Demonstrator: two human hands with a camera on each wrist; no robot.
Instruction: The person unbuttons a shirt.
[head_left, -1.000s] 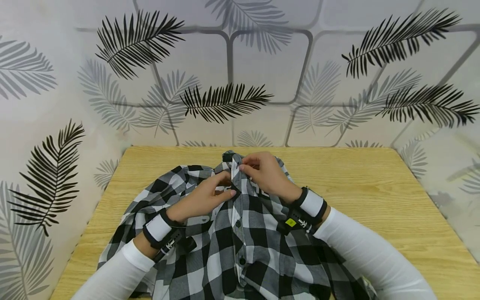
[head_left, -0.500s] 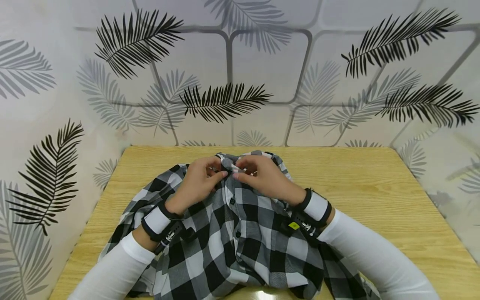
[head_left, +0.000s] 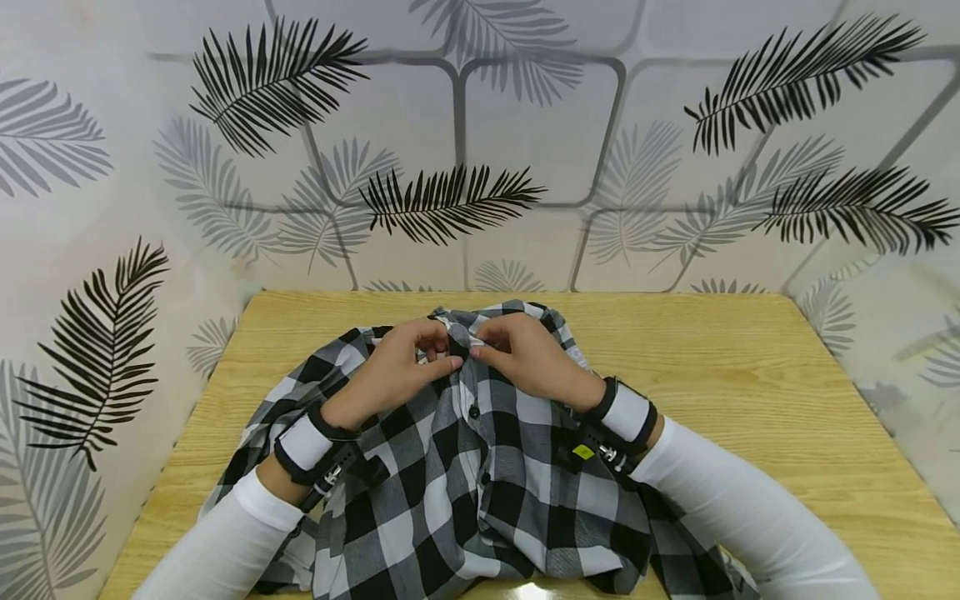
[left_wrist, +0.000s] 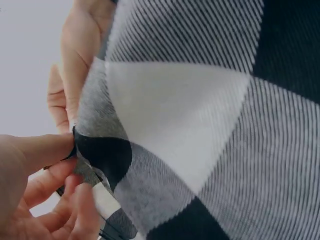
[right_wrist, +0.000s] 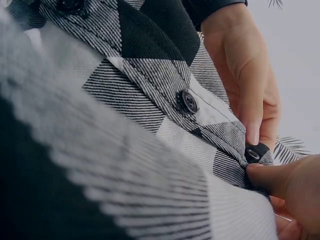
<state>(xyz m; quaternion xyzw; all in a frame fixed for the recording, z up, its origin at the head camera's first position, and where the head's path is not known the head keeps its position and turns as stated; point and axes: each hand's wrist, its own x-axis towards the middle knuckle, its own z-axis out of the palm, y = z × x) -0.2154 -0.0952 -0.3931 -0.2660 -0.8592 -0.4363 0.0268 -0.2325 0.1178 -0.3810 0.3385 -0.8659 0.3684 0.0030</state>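
Note:
A black, white and grey checked shirt [head_left: 517, 475] lies front up, its buttoned placket running down the middle. At the top of the placket, my left hand [head_left: 397, 371] pinches the cloth edge between thumb and fingers. Close beside it, my right hand [head_left: 528, 358] pinches the same strip from the other side. In the right wrist view, a small dark button [right_wrist: 254, 154] shows between the two thumbs, and another button [right_wrist: 188, 102] sits lower on the placket. The left wrist view has the left thumb [left_wrist: 47, 150] on a dark corner of the cloth, its fingers curled underneath.
The shirt is spread on a light wood table [head_left: 712, 375], its sleeves reaching out to both sides. Behind the table stands a wall [head_left: 525, 142] with a leaf pattern. Both wrists wear black and white bands [head_left: 626, 421].
My left hand has moved up the placket to the collar end, beside the right. The right hand has dropped slightly. The shirt's lower front has shifted up, baring some table.

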